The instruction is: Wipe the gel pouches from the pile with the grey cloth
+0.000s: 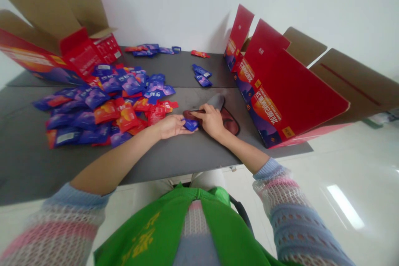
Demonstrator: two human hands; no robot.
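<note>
My left hand [172, 127] is closed on a small blue and purple sachet [190, 124], holding it low over the grey table. My right hand [213, 120] meets it from the other side, fingers curled over the edge of a brown, black-edged pouch-like item [230, 122] with a grey flap. The item's exact kind is unclear, and my fingers hide part of it. To the left of my hands spreads a large pile of blue and red-orange sachets [102, 99], its nearest red ones close by my left hand.
A red carton [274, 87] with raised flaps stands at the right, a smaller red one [238, 41] behind it. Another open carton [71, 56] is at the far left. Loose sachets [202, 75] lie toward the wall. The table's front edge [187, 172] runs before my lap.
</note>
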